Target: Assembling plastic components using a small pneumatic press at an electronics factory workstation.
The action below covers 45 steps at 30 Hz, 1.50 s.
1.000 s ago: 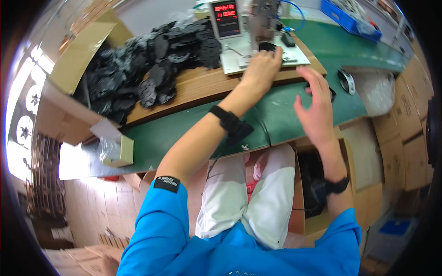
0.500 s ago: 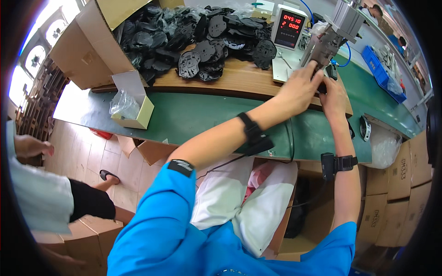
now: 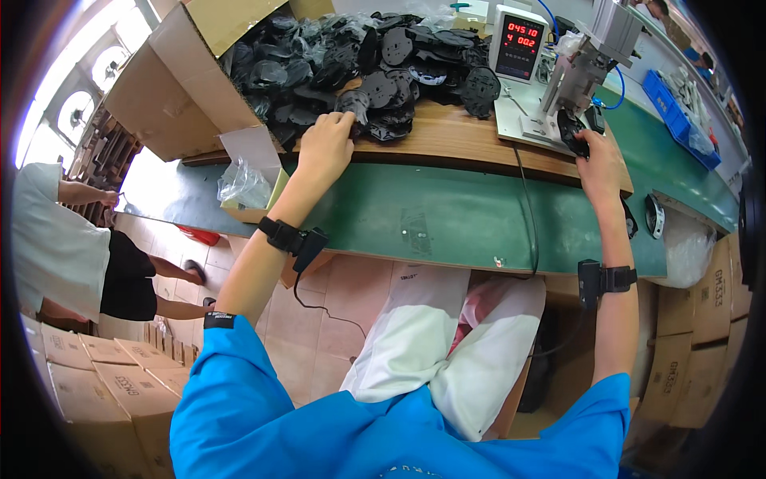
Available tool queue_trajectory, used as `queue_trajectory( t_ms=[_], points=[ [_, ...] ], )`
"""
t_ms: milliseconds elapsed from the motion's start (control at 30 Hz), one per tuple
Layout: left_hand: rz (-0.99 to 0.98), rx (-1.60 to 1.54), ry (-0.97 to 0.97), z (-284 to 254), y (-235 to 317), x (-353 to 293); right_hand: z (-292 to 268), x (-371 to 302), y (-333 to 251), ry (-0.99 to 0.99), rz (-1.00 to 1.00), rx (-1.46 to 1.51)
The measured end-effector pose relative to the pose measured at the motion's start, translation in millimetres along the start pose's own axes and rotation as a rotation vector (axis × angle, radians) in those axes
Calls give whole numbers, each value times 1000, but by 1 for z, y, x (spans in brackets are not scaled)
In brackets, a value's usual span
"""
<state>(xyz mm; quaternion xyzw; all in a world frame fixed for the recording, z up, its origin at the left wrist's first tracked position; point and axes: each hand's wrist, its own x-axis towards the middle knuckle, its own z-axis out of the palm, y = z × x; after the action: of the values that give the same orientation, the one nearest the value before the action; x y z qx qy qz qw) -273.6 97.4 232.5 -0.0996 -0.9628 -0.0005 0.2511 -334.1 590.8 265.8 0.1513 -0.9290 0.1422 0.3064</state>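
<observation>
My left hand [image 3: 325,152] is at the near edge of a heap of black plastic parts [image 3: 395,46]. Its fingers close on the lower edge of one rounded, shiny black plastic part [image 3: 353,104], which looks slightly blurred. My right hand [image 3: 602,166] pinches another curved black plastic part [image 3: 571,132] by its near edge. That part sits beneath the head of a grey metal press [image 3: 576,73], at the right side of its pale base plate [image 3: 517,116]. The press head hides some of its far end.
A display box [image 3: 519,44] with red digits stands left of the press. At the left are a large open carton [image 3: 159,96] and a small box [image 3: 275,191] holding clear plastic. A blue bin [image 3: 678,120] lies far right. Another person [image 3: 64,239] stands at left.
My left hand has left the press and moved left to the heap. My right hand stays at the press, its held part now plainly visible. The person at left has shifted.
</observation>
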Motion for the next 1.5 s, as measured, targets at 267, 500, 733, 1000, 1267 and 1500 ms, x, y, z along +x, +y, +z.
queue_trajectory(
  t_ms=[267,500,733,1000,1267,1500],
  points=[
    [-204,-365,295,-27,36,12,1,-4,7,-15,3,-12],
    [72,-493,320,-54,104,28,5,7,-2,-23,-6,3],
    [366,-526,256,-43,207,69,3,4,-2,-23,-15,-115],
    [416,-407,303,-18,270,104,-11,6,14,20,-27,-91],
    [531,-317,329,16,314,134,-94,-148,-18,407,202,331],
    [516,-179,142,41,343,149,-108,-360,-19,332,714,284]
  ],
)
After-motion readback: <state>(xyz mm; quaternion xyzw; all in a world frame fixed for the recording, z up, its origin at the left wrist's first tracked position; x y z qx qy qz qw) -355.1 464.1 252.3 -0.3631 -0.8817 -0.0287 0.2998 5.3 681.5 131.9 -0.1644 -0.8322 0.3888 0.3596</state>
